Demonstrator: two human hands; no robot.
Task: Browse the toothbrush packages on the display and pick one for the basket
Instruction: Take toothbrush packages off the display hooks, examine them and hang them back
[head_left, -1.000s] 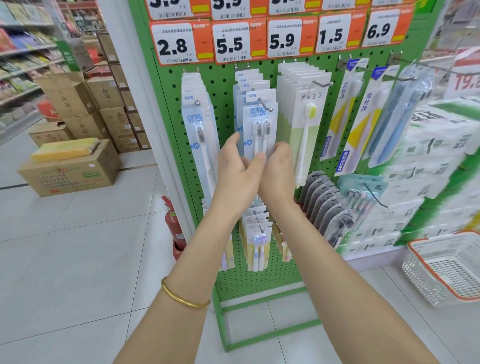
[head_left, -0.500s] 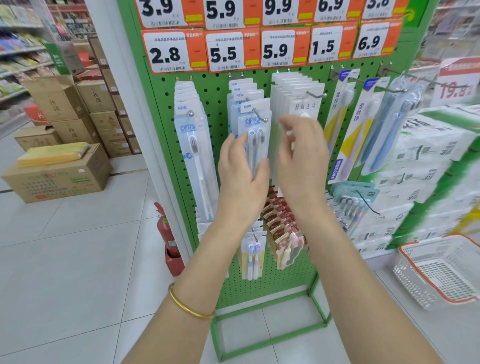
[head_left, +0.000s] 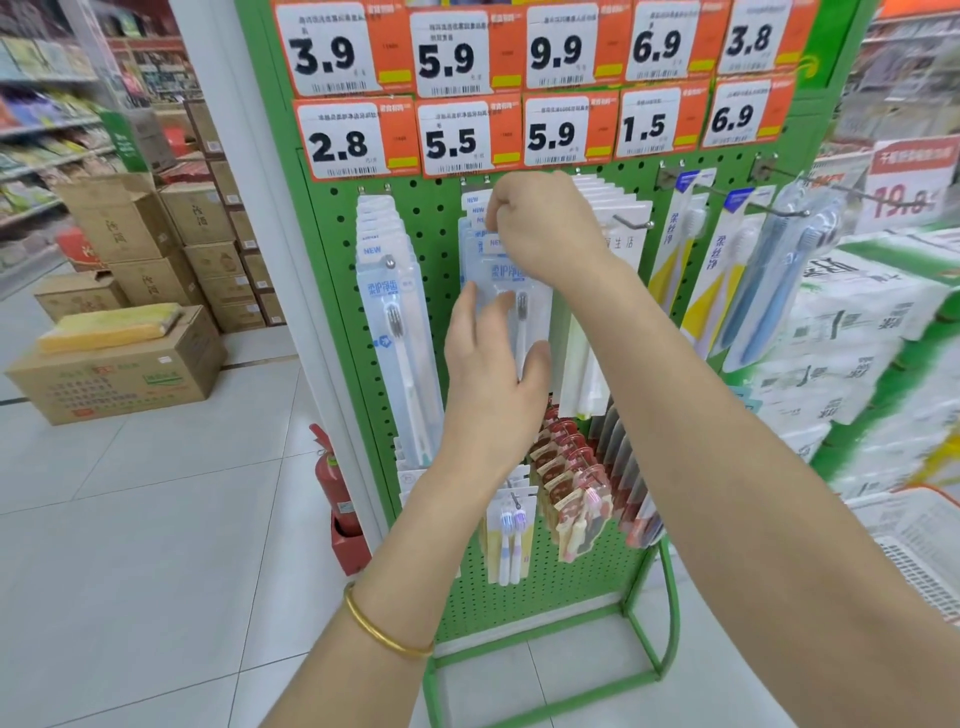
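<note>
Both hands work at the middle hook of the green pegboard display (head_left: 644, 530), under the 5.5 price tag (head_left: 451, 143). The front toothbrush package (head_left: 519, 306) of that row hangs there, with the left hand (head_left: 491, 379) spread open along its lower half, fingers and thumb resting at its edges rather than clamped. The right hand (head_left: 545, 228) is curled at the package's top by the hook; its grip looks pinched on the card, though its own knuckles hide the contact. Its forearm crosses the white packs (head_left: 618, 228) hanging just to the right. A single-brush pack (head_left: 395, 322) hangs to the left, and small character brushes (head_left: 576, 493) hang below. The basket (head_left: 919, 551) sits on the floor at the right edge, beside stacked tissue bundles (head_left: 852, 338). Cardboard boxes (head_left: 119, 364) and a red fire extinguisher (head_left: 332, 478) stand left of the display.
</note>
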